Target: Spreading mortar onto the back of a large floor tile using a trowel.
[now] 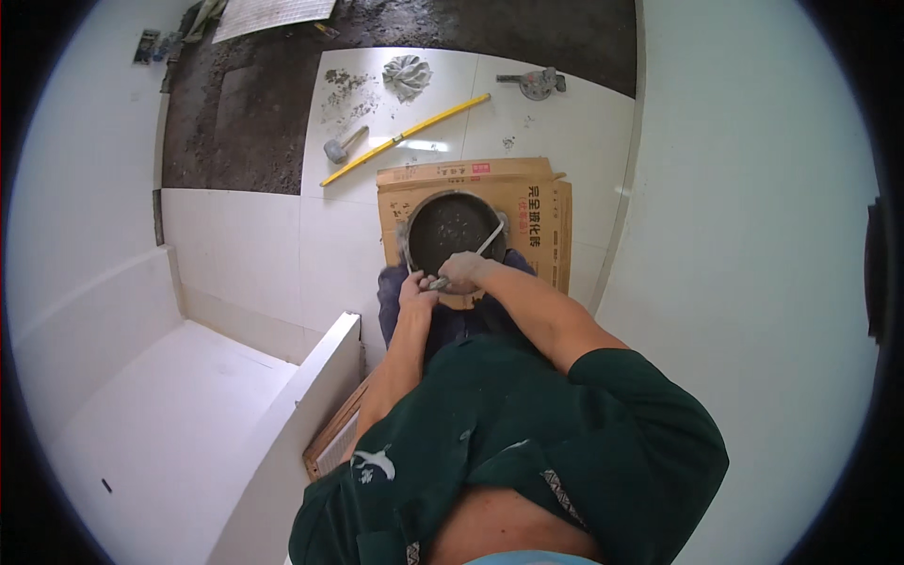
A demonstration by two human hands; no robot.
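Observation:
A round black bucket [456, 231] stands on flattened cardboard [551, 250] in front of me, between my knees. Its inside is dark grey with pale specks. A thin pale handle [492, 237] runs from the bucket's right side down to the near rim. My right hand [461, 270] is closed round this handle at the near rim. Just left of it, my left hand [417, 290] is closed at the handle's near-left part, thumb close to the right hand's fingers. A greyish grip or lump [438, 282] shows between both hands.
Beyond the cardboard, a yellow level [405, 139], a mallet [337, 150], a crumpled grey cloth or bag [407, 77] and a grey tool [539, 85] lie on white tiles [245, 226]. Dark rough ground [240, 122] lies farther back. A low white wall [301, 405] stands left.

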